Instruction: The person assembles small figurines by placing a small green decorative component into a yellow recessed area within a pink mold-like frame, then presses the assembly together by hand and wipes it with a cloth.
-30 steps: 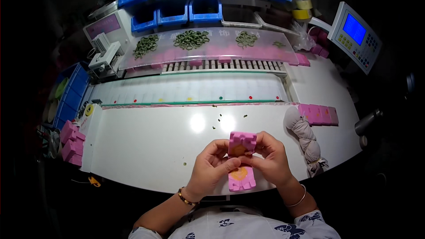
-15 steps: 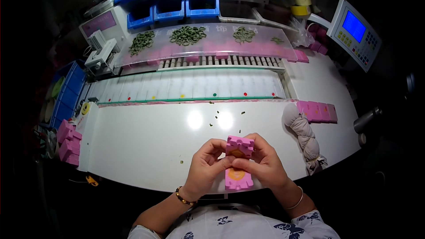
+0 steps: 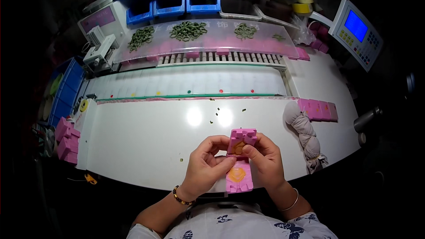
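A pink rubber mold (image 3: 239,186) with yellow-orange patches inside is folded open between my hands, near the table's front edge. Its upper half (image 3: 243,133) is tilted up, and its lower half hangs toward me with a yellow-orange patch (image 3: 237,175) facing up. My left hand (image 3: 203,161) pinches the mold's left side near the fold, thumb on the inner face. My right hand (image 3: 269,161) grips the upper half from the right, thumb pressed on its inner face and fingers hidden behind. Small dark green scraps (image 3: 217,111) lie on the table beyond.
A belt (image 3: 190,82) with coloured dots crosses behind the table. Green wax-like rings (image 3: 188,31) lie on a translucent shelf under blue bins (image 3: 202,1). Pink blocks (image 3: 316,109) and a knotted cloth (image 3: 305,135) lie right, more pink blocks (image 3: 68,140) left. A control panel (image 3: 356,31) stands far right.
The mold's halves are spread further apart, with more of their inner faces showing. My right thumb has moved up onto the upper half. The belt's coloured dots have shifted left.
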A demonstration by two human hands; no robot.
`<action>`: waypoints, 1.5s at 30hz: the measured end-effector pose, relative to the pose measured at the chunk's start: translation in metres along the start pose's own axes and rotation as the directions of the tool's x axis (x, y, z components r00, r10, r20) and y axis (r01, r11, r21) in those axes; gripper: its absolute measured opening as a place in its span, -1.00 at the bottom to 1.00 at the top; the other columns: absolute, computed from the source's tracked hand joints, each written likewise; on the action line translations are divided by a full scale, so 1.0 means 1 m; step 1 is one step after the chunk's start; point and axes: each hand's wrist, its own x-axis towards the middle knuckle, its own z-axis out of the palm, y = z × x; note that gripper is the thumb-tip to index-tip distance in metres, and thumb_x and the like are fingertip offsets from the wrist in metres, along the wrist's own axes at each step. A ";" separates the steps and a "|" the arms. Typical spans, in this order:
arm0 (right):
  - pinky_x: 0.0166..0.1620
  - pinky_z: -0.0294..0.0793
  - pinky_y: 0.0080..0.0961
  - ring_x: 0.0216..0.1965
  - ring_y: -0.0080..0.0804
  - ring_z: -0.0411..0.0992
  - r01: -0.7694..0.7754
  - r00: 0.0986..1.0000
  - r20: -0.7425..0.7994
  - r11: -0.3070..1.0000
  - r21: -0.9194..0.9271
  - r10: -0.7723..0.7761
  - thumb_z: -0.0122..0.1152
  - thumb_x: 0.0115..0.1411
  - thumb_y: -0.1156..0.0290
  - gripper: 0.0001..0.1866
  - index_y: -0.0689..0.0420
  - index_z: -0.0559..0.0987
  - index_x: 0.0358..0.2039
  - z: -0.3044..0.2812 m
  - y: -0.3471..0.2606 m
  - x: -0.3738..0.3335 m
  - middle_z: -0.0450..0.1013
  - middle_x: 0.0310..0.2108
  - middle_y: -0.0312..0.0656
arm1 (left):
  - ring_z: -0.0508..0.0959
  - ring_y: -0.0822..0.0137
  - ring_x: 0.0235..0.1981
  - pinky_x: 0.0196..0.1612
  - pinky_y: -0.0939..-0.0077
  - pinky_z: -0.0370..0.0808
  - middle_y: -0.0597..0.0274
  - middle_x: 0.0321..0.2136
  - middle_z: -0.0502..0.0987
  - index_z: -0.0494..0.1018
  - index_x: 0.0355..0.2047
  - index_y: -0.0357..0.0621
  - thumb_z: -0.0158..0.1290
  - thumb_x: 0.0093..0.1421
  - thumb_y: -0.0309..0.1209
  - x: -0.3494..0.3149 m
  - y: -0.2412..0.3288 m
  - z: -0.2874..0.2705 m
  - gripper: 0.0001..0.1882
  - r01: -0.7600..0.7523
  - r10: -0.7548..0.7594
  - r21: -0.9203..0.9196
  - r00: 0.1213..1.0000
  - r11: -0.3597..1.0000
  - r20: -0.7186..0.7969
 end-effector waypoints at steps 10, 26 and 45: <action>-0.09 0.46 -0.60 -0.19 -0.60 0.44 -0.099 0.991 0.105 0.989 0.109 0.088 0.16 0.27 0.59 -0.74 0.28 0.48 -0.02 -0.005 -0.001 0.001 0.49 -0.20 -0.28 | 0.46 0.41 -0.04 -0.04 0.58 0.54 0.09 -0.09 0.41 0.28 0.01 -0.35 0.08 0.12 -0.73 0.003 0.003 -0.008 -0.57 -0.020 0.019 -0.001 0.998 1.000 -0.060; -0.05 0.47 -0.59 -0.14 -0.55 0.44 -0.036 0.991 0.125 0.999 -0.035 0.040 0.19 0.17 0.70 -0.72 0.29 0.49 -0.08 -0.004 -0.001 0.001 0.42 -0.22 -0.25 | 0.48 0.38 -0.01 0.08 0.45 0.51 0.10 -0.04 0.44 0.31 0.10 -0.39 0.01 0.18 -0.70 -0.003 0.004 -0.005 -0.56 -0.050 0.051 0.174 0.999 0.983 0.002; -0.02 0.52 -0.55 -0.16 -0.47 0.50 0.186 0.979 0.120 0.956 -0.226 -0.162 0.19 0.16 0.72 -0.77 0.34 0.51 -0.14 -0.008 -0.001 -0.002 0.40 -0.19 -0.17 | 0.63 0.31 -0.13 -0.04 0.48 0.59 0.00 -0.14 0.61 0.43 0.06 -0.42 0.02 0.25 -0.66 -0.005 0.013 -0.008 -0.65 -0.079 0.076 0.387 0.997 0.919 0.024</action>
